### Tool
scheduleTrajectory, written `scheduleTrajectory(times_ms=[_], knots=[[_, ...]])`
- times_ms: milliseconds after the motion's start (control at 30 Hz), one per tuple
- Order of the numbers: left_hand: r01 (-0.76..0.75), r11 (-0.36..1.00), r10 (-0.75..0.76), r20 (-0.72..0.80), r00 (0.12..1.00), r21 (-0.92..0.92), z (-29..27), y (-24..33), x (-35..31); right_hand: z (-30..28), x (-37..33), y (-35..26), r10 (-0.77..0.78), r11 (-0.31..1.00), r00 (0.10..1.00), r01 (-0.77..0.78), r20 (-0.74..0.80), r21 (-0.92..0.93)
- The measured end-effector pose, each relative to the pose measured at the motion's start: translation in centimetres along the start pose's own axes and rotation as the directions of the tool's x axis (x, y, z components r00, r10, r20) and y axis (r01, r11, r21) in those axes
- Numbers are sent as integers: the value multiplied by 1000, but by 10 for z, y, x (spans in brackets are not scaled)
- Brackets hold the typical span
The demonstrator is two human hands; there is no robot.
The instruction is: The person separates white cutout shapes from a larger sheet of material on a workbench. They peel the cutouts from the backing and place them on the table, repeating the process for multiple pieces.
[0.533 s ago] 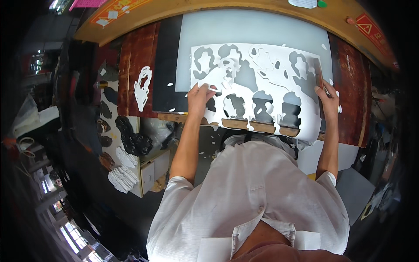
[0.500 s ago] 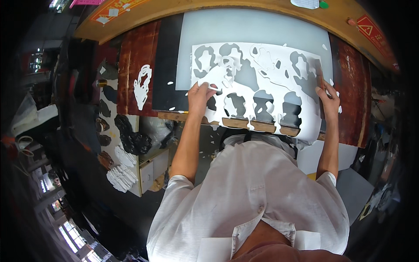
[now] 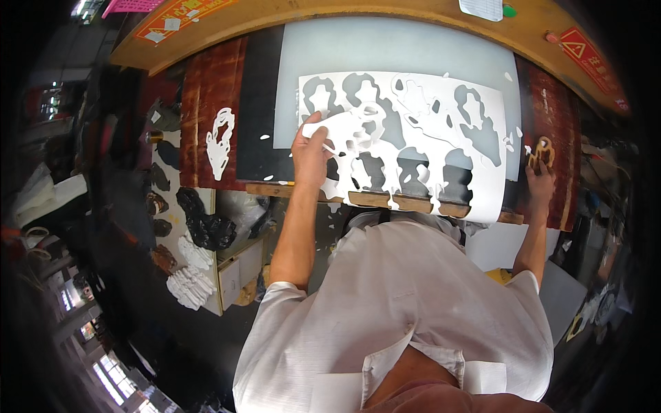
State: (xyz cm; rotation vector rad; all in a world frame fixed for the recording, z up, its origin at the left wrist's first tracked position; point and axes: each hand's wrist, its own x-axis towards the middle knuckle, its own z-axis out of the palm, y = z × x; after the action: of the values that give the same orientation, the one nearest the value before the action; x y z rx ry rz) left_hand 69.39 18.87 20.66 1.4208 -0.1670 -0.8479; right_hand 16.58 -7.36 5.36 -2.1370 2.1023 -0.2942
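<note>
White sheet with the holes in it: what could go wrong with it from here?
The white sheet has narrow strips between its holes, which might tear if tugged. Its near edge hangs over the wooden strip, so it could snag or slip. The white piece in the left hand, gripped at one end, may bend.
</note>
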Motion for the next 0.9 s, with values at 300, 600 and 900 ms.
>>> scheduleTrajectory(times_ms=[300,600,900], knots=[[24,950,-40,47,998,310,86,21,-49,-95,-107,-330,-667,244,734,48,131,969],[-69,985,92,138,986,-161,-23,65,-20,-48,-95,-361,-294,130,850,-418,437,899],[-83,995,92,176,980,-57,-134,109,-1,-60,-204,-478,-679,228,627,-313,381,922]])
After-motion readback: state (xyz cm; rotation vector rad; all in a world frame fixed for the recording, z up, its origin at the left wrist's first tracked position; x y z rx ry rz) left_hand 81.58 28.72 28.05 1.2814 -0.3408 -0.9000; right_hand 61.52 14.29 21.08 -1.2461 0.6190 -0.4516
